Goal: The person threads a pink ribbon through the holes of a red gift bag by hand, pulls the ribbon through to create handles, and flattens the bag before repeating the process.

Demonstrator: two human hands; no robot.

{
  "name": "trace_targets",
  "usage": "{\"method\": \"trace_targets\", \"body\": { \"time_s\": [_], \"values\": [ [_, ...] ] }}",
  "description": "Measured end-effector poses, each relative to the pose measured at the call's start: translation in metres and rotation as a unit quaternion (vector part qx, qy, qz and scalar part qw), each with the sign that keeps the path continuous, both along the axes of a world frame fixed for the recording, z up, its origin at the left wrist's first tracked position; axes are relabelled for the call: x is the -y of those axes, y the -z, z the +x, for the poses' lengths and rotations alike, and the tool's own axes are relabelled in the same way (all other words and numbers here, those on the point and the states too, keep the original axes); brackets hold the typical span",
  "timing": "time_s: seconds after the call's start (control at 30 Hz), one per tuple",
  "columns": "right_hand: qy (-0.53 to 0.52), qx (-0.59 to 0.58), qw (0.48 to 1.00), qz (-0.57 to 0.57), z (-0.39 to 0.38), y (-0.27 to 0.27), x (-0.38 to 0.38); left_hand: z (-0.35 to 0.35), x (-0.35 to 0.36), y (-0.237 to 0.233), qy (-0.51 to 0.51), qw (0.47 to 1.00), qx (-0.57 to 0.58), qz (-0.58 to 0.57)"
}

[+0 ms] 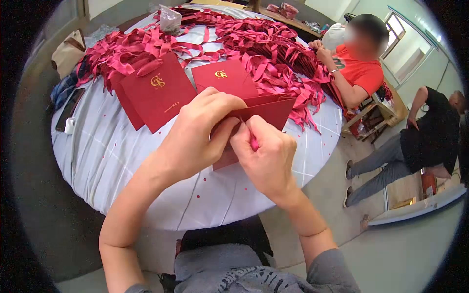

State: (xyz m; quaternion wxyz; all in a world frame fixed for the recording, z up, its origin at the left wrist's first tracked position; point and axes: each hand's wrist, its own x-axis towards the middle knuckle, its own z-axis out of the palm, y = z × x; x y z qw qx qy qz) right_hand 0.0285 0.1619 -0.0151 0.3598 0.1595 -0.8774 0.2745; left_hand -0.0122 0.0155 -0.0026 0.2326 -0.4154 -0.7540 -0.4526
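Over the near half of the table [112, 161], our left hand [195, 134] and right hand [267, 158] both hold the red card [268, 108], each grip clenched on its lower edge. Gold-stamped cards [156, 90] lie mid-table; ribbons [264, 49] heap along the table's far side.

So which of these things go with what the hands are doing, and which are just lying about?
In use: folded red card, pinched by the left hand and right hand; red cards with gold marks; heap of red ribbons.
Lying about: phone at the table edge; tan bag beside the table; clear plastic bag.
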Motion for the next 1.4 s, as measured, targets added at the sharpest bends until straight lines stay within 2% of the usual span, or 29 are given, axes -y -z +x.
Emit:
{"method": "trace_targets", "body": {
  "time_s": [0.1,0.2,0.37,0.47,0.6,0.67,0.77,0.8,0.93,1.0,1.03,1.07,1.1,1.17,1.33,1.4],
  "values": [
    [-0.002,0.007,0.999,-0.031,0.002,0.0,0.001,0.003,-0.002,-0.003,-0.002,1.0,-0.027,-0.008],
    [-0.018,0.069,0.993,-0.092,0.005,-0.001,0.002,0.005,-0.004,-0.001,-0.003,0.999,-0.045,-0.011],
    [-0.014,0.057,0.993,-0.102,0.003,-0.005,0.001,0.013,-0.008,-0.003,-0.008,0.995,-0.088,-0.039],
    [-0.058,0.11,0.982,-0.144,0.002,-0.003,-0.003,0.013,-0.009,-0.002,-0.014,0.996,-0.084,-0.03],
    [-0.075,0.109,0.988,-0.084,0.01,-0.008,-0.013,0.01,-0.007,-0.001,-0.01,0.998,-0.059,-0.03],
    [-0.016,0.04,0.999,-0.018,0.014,-0.013,-0.016,0.008,-0.007,-0.001,-0.01,0.998,-0.055,-0.033],
    [-0.038,-0.081,0.996,-0.019,0.004,-0.029,-0.028,0.008,-0.008,-0.002,-0.021,0.999,-0.05,-0.001],
    [-0.027,-0.105,0.993,0.038,-0.001,-0.036,-0.035,0.009,-0.008,-0.002,-0.024,0.999,-0.036,0.004],
    [-0.136,0.074,0.971,0.181,-0.028,-0.063,-0.048,0.015,-0.007,-0.003,-0.033,0.998,-0.056,-0.023],
    [-0.191,0.271,0.925,0.187,-0.035,-0.088,-0.047,0.016,-0.005,-0.005,-0.085,0.985,-0.132,-0.067],
    [-0.252,0.274,0.903,0.216,-0.049,-0.089,-0.051,0.017,-0.006,-0.005,-0.076,0.986,-0.132,-0.071],
    [-0.272,0.35,0.858,0.259,-0.053,-0.103,-0.047,0.018,-0.007,-0.003,-0.085,0.983,-0.145,-0.076],
    [-0.246,0.403,0.827,0.304,-0.057,-0.113,-0.043,0.019,-0.008,-0.003,-0.096,0.979,-0.159,-0.08],
    [-0.215,0.455,0.822,0.267,-0.05,-0.121,-0.038,0.019,-0.01,-0.004,-0.114,0.974,-0.178,-0.078],
    [-0.224,0.427,0.857,0.183,-0.045,-0.108,-0.048,0.021,-0.011,-0.007,-0.115,0.974,-0.179,-0.082],
    [-0.197,0.426,0.875,0.116,-0.039,-0.102,-0.049,0.021,-0.011,-0.007,-0.108,0.976,-0.174,-0.069]
  ]
}}
